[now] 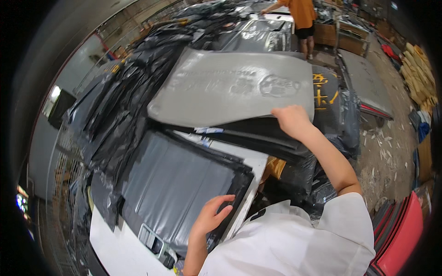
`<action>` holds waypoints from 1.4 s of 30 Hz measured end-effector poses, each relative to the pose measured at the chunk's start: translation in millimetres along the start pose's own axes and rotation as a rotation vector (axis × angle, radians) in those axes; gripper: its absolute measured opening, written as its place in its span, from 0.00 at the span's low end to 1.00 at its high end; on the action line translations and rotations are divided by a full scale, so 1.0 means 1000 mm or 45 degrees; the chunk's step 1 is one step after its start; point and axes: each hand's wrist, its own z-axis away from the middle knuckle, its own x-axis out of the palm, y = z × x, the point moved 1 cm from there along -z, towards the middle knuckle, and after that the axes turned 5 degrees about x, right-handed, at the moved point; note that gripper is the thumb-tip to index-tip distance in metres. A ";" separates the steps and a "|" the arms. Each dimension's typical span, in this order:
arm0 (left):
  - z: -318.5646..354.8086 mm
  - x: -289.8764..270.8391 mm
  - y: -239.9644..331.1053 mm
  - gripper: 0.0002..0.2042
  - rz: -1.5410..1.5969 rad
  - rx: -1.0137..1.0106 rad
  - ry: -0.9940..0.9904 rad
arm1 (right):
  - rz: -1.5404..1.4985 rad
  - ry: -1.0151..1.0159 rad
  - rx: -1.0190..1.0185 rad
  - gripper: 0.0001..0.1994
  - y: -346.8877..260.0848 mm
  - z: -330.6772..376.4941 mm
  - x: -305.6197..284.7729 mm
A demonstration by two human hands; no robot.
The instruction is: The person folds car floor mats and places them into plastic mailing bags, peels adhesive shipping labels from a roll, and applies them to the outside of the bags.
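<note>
My right hand is closed on the near edge of a large grey embossed mat, close to its right corner. The mat's near edge bows upward over a stack of dark sheets. Lower down, my left hand hovers over or rests at the right edge of a stack of flat dark grey plastic bags; whether it touches them I cannot tell. Its thumb and fingers are apart, with nothing between them. A small clear-and-green plastic packet lies at the near end of the bag stack.
A white tabletop shows under the bags. Crumpled black plastic heaps along the left. Red and black sheets stand at lower right, beside a floor strewn with scraps. A person in orange stands at the far end.
</note>
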 end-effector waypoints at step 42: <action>-0.137 -0.075 -0.127 0.14 1.509 -0.118 2.251 | -0.758 -0.389 -0.424 0.37 -0.045 -0.176 0.186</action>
